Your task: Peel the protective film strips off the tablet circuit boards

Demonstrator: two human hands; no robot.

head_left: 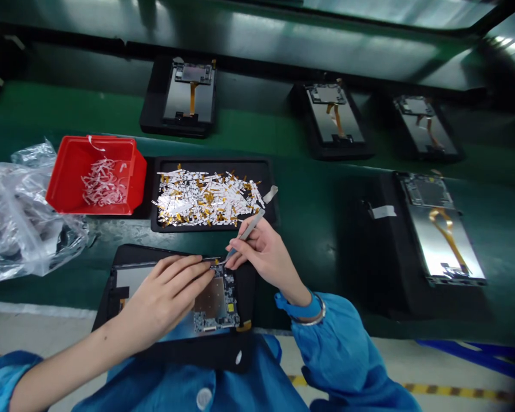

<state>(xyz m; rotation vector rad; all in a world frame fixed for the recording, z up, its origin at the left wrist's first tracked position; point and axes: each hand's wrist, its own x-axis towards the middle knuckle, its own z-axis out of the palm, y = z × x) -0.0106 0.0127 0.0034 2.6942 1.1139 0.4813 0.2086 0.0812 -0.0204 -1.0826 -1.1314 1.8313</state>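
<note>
My right hand (264, 252) pinches a pair of metal tweezers (251, 228), its tips down at the top edge of a circuit board (210, 300). The board sits on the right part of an opened tablet-like device (131, 276), which lies on a black padded block (184, 352) in front of me. My left hand (167, 294) rests over the device with fingers stretched out flat, fingertips close to the tweezer tips. A small gold piece (217, 261) shows at the board's edge there. My left thumb is hidden.
A black tray (261, 171) holds many white-and-gold flex strips. Left of it stand a red bin (137, 177) with white peeled scraps and a clear plastic bag (21, 223). Several similar opened devices, such as the nearest one (438, 229), lie on black blocks across the green bench.
</note>
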